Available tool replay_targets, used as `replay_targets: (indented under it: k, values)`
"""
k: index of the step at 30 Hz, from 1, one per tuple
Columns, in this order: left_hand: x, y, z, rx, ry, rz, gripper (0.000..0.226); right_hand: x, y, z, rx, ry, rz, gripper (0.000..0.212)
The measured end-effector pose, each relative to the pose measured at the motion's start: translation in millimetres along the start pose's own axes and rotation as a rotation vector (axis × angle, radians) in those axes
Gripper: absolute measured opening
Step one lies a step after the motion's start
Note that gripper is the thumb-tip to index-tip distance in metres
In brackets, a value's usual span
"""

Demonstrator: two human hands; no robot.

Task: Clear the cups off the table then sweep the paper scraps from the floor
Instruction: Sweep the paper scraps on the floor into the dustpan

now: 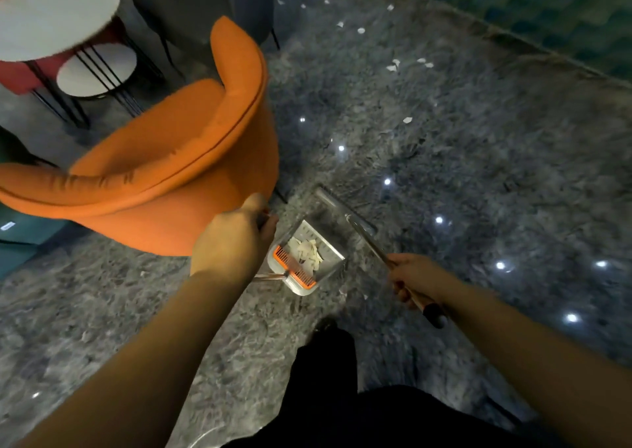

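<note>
My left hand (232,242) grips the handle of a grey dustpan (333,242) with an orange comb edge, which sits on the dark marble floor. Several white paper scraps (306,250) lie inside the pan. My right hand (415,276) grips the broom handle (372,247), and the broom head (342,208) rests on the floor at the pan's far side. More paper scraps (407,120) are scattered farther off, with others (393,66) and a further group (360,30) toward the wall.
An orange armchair (164,160) stands just left of the dustpan. Behind it are two round white tables (51,16) on black wire legs and a red seat. A teal wall (564,13) borders the floor at the upper right. My dark trouser leg (328,362) is below.
</note>
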State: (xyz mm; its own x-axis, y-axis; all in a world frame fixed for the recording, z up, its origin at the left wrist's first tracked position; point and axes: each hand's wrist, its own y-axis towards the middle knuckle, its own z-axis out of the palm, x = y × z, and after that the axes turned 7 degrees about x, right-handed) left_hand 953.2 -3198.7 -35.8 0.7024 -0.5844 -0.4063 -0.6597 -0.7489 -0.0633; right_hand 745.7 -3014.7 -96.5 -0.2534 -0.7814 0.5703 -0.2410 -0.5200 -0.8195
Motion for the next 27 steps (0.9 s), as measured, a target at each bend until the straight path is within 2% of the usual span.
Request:
replay_targets:
  k: [6, 14, 20, 27]
  values:
    - [-7, 90, 0, 0.052, 0.046, 0.061, 0.023, 44, 41, -34, -0.032, 0.055, -0.003, 0.049]
    - [-18, 145, 9, 0.144, 0.082, 0.114, 0.023, 60, 77, -67, -0.067, 0.164, 0.046, 0.034]
    - [-28, 163, 23, 0.154, 0.101, 0.047, 0.022, 62, 94, -99, -0.057, 0.183, 0.083, 0.041]
    - [-70, 183, 45, 0.133, 0.092, -0.07, 0.023, 77, 108, -168, 0.043, 0.108, 0.164, 0.045]
